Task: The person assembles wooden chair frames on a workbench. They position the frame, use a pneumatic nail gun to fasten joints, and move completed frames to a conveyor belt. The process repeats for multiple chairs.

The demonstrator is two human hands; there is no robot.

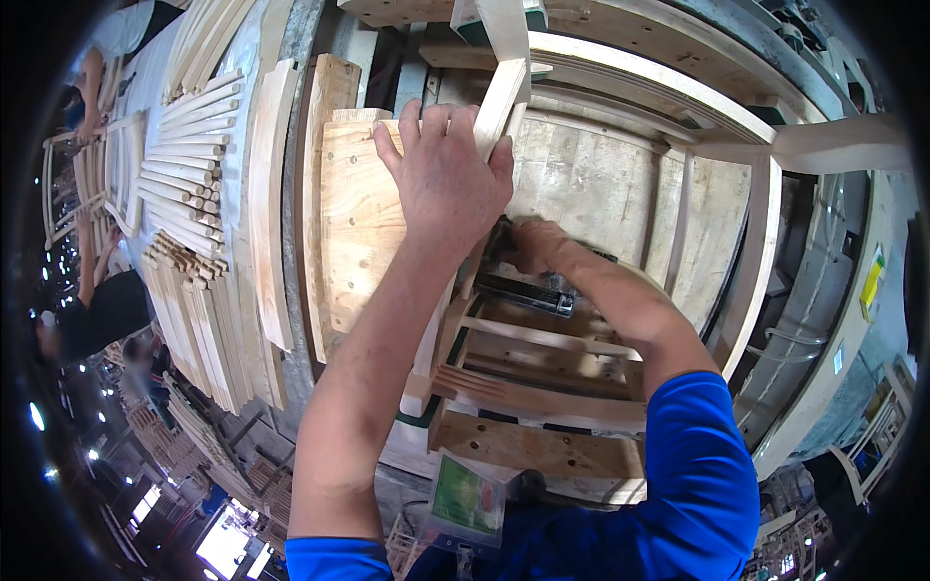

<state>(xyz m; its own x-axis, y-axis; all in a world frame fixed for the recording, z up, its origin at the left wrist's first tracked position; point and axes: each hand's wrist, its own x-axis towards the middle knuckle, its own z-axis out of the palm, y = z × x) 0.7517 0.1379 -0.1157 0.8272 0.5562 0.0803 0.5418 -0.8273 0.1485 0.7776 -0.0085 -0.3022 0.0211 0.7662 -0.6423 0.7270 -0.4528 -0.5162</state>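
Note:
A pale wooden chair-like frame (763, 261) lies across the bench in front of me. My left hand (450, 179) grips its left wooden rail (502, 102), thumb on the right side and fingers over the left. Just right of and below it, my right hand (538, 244) is closed around the handle of a black nail gun (528, 292), held inside the frame against the inner side of that rail. The gun's tip is hidden behind my left hand and the rail. Thin wooden rungs (552, 337) cross the frame below the gun.
A wooden block jig (358, 223) stands left of the frame. Farther left, a table carries stacked dowels (194, 145) and wooden strips (208, 339). Other people work at the far left. A metal bench edge (823, 320) with a pale hose runs along the right.

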